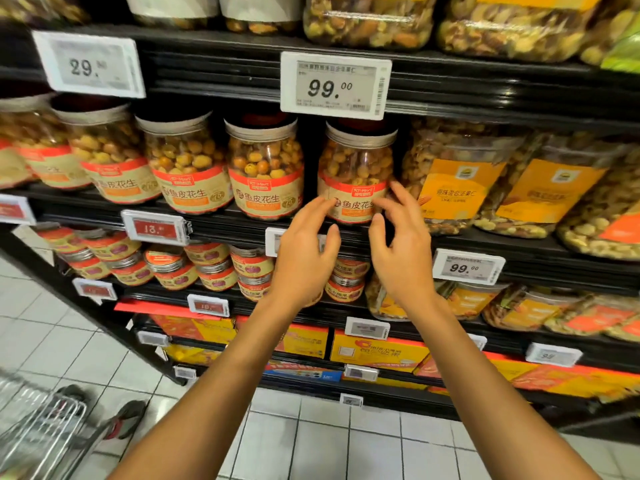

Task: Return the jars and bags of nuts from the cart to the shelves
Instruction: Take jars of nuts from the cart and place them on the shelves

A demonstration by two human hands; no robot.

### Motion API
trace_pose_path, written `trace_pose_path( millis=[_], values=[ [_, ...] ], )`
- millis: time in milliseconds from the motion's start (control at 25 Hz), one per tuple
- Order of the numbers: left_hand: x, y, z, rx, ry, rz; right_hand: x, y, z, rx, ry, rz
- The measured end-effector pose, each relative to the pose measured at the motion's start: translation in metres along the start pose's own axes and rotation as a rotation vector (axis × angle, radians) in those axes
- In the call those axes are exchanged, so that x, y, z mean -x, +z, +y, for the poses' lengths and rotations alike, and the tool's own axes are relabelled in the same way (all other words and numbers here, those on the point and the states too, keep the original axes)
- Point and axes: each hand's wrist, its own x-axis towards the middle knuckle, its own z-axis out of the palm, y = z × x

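Jar [356, 174] sits on shelf [225, 226] at 12 o'clock; my left hand [304, 258] and right hand [401, 251] hover by it, wide, holding nothing. Placing looks done; next, cart [38, 434] at 7 o'clock.

cart [38, 434] cut by left/bottom edges, blurred | top-shelf jars [367, 19] cut by top edge | jar label [353, 202] partly behind fingers [313, 211] | tins [348, 277] partly behind left hand [304, 258] | left price tag [90, 65] small print blurred
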Motion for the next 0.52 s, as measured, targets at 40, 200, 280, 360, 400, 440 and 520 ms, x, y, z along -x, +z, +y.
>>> trace_pose_path(
  millis=[40, 200, 280, 360, 400, 440, 520],
  values=[
    [0.001, -0.003, 0.003, -0.003, -0.010, 0.016, 0.002, -0.001, -0.002, -0.008, 0.005, -0.005],
    [0.036, -0.037, 0.001, 0.197, -0.177, 0.174, 0.027, 0.004, -0.017, -0.117, -0.080, 0.031],
    [0.073, -0.070, -0.010, 0.431, -0.385, 0.259, 0.055, 0.020, -0.034, -0.185, -0.119, -0.089],
    [0.123, -0.109, -0.027, 0.526, -0.561, 0.416, 0.091, 0.050, -0.059, -0.265, -0.146, -0.299],
    [0.149, -0.128, -0.035, 0.514, -0.634, 0.473, 0.109, 0.066, -0.072, -0.321, -0.120, -0.409],
    [0.174, -0.146, -0.041, 0.495, -0.704, 0.520, 0.127, 0.083, -0.087, -0.382, -0.073, -0.516],
    [0.232, -0.194, -0.054, 0.462, -0.821, 0.661, 0.170, 0.125, -0.131, -0.493, -0.003, -0.732]
  ],
)
